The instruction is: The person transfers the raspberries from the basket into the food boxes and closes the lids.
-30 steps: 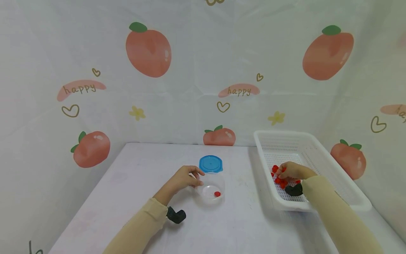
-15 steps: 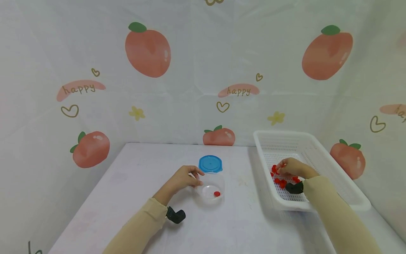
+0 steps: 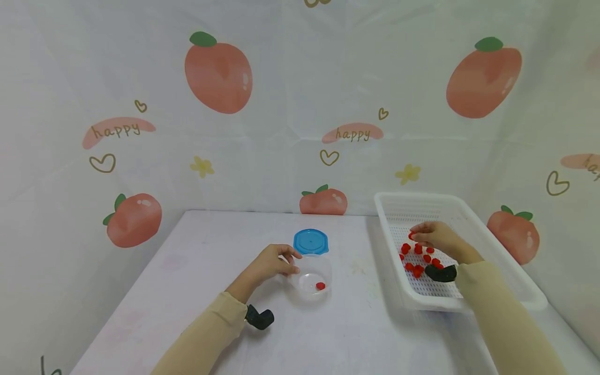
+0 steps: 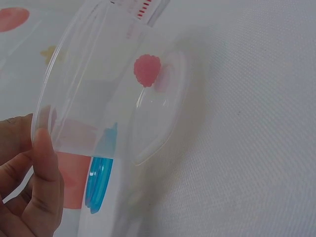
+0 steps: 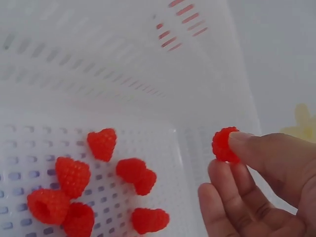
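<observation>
Since the earlier frame, the right hand (image 3: 438, 238) had drawn up and away from the cluster, uncovering several berries. It pinched one raspberry (image 5: 224, 143) between thumb and fingertips, above the floor of the white basket (image 3: 436, 303). That raspberry looked light and likely soft, if real, its bumpy skin giving some purchase; a gentle hold on opposite sides seemed best, as squeezing might crush it. Below lay the other raspberries (image 5: 73, 177), some touching, some apart. Across the table (image 3: 347, 344), the left hand (image 3: 272, 262) gripped the rim of a clear tub (image 4: 89, 98), probably thin and slick, with a single berry (image 4: 147, 70) inside. Just behind the tub lay a blue lid (image 3: 311, 240). Thumb and fingers partly hid the pinched raspberry; the left wrist view cut off much of the hand and the tub's top, and the raspberry's exact height was hard to judge
</observation>
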`<move>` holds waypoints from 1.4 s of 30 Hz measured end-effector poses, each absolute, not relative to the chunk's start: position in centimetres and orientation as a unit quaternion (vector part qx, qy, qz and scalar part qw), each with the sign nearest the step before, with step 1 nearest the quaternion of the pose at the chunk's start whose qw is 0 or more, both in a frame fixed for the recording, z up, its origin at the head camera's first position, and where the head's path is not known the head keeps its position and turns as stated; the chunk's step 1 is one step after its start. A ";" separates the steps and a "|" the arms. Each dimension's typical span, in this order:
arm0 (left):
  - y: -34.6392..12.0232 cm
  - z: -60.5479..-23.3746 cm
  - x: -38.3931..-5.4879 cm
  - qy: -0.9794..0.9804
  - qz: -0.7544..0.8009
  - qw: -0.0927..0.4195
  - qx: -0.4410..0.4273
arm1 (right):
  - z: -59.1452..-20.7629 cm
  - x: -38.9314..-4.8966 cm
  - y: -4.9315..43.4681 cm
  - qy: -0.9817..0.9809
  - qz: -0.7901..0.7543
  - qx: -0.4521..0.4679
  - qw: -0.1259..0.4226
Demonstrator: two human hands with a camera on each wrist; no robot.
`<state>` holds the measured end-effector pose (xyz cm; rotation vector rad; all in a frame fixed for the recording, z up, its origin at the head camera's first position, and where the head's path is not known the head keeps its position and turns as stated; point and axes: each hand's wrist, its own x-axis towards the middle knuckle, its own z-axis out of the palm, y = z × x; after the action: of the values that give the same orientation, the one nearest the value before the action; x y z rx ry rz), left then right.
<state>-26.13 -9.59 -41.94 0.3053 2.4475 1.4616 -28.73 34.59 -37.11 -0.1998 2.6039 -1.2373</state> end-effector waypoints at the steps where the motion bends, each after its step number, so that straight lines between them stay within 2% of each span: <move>1: -9.6 -42.0 -26.1 0.845 0.506 0.137 0.106 | -37.1 -28.7 34.7 0.893 -0.428 -0.069 0.117; 12: -9.7 -41.9 -26.2 0.846 0.505 0.137 0.101 | -35.9 -28.2 33.8 0.844 -0.532 -0.056 0.035; 24: -9.7 -41.9 -26.2 0.844 0.507 0.139 0.107 | -32.8 -26.0 28.5 0.632 -0.770 -0.081 0.012; 34: -9.7 -42.0 -26.3 0.846 0.503 0.139 0.111 | -31.9 -24.6 23.9 0.644 -0.759 -0.096 -0.001; 42: -9.7 -41.8 -26.2 0.845 0.502 0.140 0.116 | -32.5 -23.8 21.2 0.662 -0.745 -0.085 0.009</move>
<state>-26.17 -9.69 -41.84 0.3342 2.4417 1.4510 -23.75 21.20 -32.53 -0.2651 2.0672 -2.3263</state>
